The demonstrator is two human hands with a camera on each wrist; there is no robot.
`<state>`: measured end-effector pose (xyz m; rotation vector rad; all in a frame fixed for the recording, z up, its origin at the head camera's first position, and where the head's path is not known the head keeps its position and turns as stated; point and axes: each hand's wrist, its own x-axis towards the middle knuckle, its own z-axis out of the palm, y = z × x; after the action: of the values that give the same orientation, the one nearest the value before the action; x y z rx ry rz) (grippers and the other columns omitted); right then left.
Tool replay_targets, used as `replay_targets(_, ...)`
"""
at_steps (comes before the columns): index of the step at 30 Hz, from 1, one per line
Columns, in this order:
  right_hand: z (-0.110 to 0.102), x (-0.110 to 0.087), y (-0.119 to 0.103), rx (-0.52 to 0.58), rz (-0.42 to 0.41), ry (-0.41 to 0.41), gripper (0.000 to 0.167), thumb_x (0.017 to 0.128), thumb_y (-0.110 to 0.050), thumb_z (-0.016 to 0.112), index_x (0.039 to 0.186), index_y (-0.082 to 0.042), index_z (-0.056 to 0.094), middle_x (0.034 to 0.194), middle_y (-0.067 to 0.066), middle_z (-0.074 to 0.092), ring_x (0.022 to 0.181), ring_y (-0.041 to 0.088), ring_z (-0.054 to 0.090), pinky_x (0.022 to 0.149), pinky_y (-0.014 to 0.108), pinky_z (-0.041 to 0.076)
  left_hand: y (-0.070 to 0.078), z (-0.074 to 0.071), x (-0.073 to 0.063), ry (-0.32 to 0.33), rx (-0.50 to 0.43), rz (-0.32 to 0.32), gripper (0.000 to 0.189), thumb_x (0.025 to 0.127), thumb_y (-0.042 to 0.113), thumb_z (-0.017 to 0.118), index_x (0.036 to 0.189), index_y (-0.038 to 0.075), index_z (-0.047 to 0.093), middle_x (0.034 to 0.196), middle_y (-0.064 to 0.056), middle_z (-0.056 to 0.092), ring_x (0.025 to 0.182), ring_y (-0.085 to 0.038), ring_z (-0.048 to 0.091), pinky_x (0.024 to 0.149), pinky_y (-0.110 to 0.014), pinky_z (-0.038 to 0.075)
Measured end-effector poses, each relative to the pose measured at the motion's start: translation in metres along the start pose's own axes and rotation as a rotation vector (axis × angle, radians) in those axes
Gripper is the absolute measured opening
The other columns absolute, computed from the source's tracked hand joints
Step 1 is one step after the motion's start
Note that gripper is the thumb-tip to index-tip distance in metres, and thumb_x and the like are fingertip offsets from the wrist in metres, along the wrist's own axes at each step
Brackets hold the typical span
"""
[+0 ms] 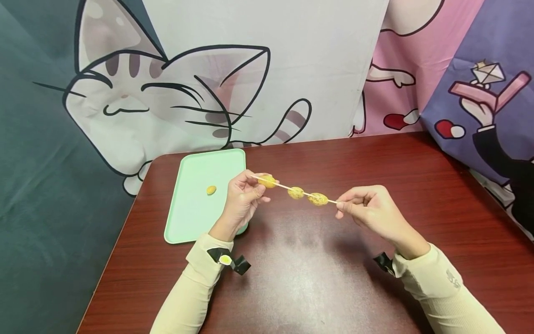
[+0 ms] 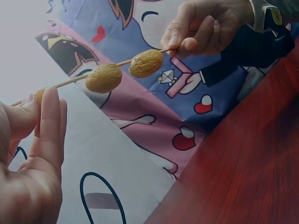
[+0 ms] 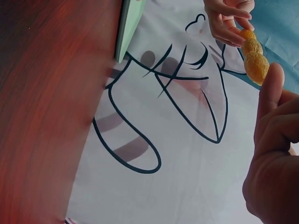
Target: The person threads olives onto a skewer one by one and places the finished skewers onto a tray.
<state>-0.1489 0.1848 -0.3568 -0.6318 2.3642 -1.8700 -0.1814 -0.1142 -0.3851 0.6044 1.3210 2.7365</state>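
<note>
A thin wooden skewer [image 1: 282,186] runs through three wrinkled yellow oval fruits, their exact kind unclear. Thumb and fingers of my left hand [image 1: 242,199] pinch the leftmost fruit [image 1: 267,181], with the skewer's end showing just past it. Farther along sit the middle fruit [image 1: 295,193] and the rightmost fruit [image 1: 318,199], a small gap between them. My right hand [image 1: 371,211] pinches the skewer's bare right end between thumb and fingers. Both hands hold it above the table, tilted slightly down to the right. In the left wrist view, fingers hide most of the leftmost fruit.
Left of my hands, a light green tray [image 1: 192,218] lies on the dark red wooden table [image 1: 292,269]. One small yellow fruit [image 1: 211,190] rests on the tray. Behind the table hangs a cloth [image 1: 325,60] printed with cartoon figures.
</note>
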Motion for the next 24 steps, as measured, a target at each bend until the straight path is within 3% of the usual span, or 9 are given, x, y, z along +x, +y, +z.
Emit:
replay_targets(11, 0.0, 0.002, -0.002, -0.022, 0.015, 0.003, 0.005, 0.09, 0.003, 0.067, 0.089, 0.001, 0.072, 0.068, 0.01, 0.069, 0.039, 0.01, 0.037, 0.031, 0.032, 0.027, -0.005, 0.005, 0.0, -0.006, -0.006, 0.0, 0.02, 0.078, 0.008, 0.078, 0.094, 0.008, 0.066, 0.104, -0.007, 0.07, 0.09, -0.015, 0.071, 0.059, -0.024, 0.06)
replay_targets(14, 0.0, 0.002, -0.002, -0.019, 0.016, 0.002, 0.006, 0.09, 0.003, 0.066, 0.089, 0.002, 0.072, 0.067, 0.009, 0.069, 0.039, 0.01, 0.037, 0.031, 0.032, 0.027, -0.006, 0.007, -0.001, -0.007, 0.0, -0.005, 0.017, 0.084, -0.004, 0.071, 0.094, 0.008, 0.066, 0.104, -0.007, 0.07, 0.091, -0.016, 0.071, 0.059, -0.024, 0.059)
replay_targets(18, 0.001, 0.002, -0.003, -0.003, 0.015, -0.002, 0.005, 0.09, 0.004, 0.066, 0.089, 0.003, 0.071, 0.068, 0.012, 0.069, 0.039, 0.009, 0.037, 0.031, 0.033, 0.026, -0.006, 0.01, -0.002, 0.003, 0.015, -0.014, 0.036, 0.089, -0.023, 0.05, 0.093, 0.01, 0.066, 0.103, -0.006, 0.07, 0.091, -0.017, 0.071, 0.058, -0.024, 0.059)
replay_targets(21, 0.001, 0.002, -0.004, 0.004, 0.012, -0.006, 0.005, 0.09, 0.004, 0.066, 0.089, 0.004, 0.071, 0.067, 0.01, 0.069, 0.039, 0.008, 0.036, 0.031, 0.033, 0.026, -0.007, 0.012, -0.003, 0.007, 0.025, -0.014, 0.044, 0.088, -0.028, 0.043, 0.091, 0.011, 0.065, 0.102, -0.005, 0.07, 0.091, -0.017, 0.071, 0.058, -0.023, 0.059)
replay_targets(24, 0.001, 0.001, -0.004, 0.002, 0.008, -0.007, 0.005, 0.09, 0.004, 0.066, 0.088, 0.004, 0.071, 0.067, 0.01, 0.069, 0.039, 0.006, 0.036, 0.031, 0.033, 0.024, -0.008, 0.012, -0.003, 0.0, 0.028, -0.016, 0.036, 0.089, -0.022, 0.052, 0.09, 0.011, 0.064, 0.103, -0.005, 0.07, 0.092, -0.017, 0.071, 0.058, -0.023, 0.059)
